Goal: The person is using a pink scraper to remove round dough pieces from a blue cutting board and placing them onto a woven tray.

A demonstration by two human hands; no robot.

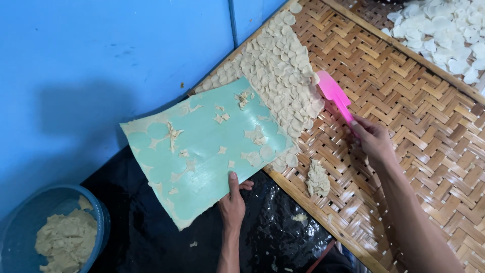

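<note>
A blue wall [101, 60] is seen behind a woven bamboo tray [404, 116], where thin pale dough discs [283, 65] are laid in overlapping rows. A green sheet [202, 146], flecked with dough scraps, is gripped at its lower edge by the left hand [233, 199]. A pink spatula [335, 98] is clasped in the right hand [373, 139], its blade just beside the discs. A dough lump [318, 178] lies on the tray nearby.

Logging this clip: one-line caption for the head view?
Left hand holds a turquoise sheet beside dough discs on a woven bamboo tray; right hand holds a pink spatula.
</note>
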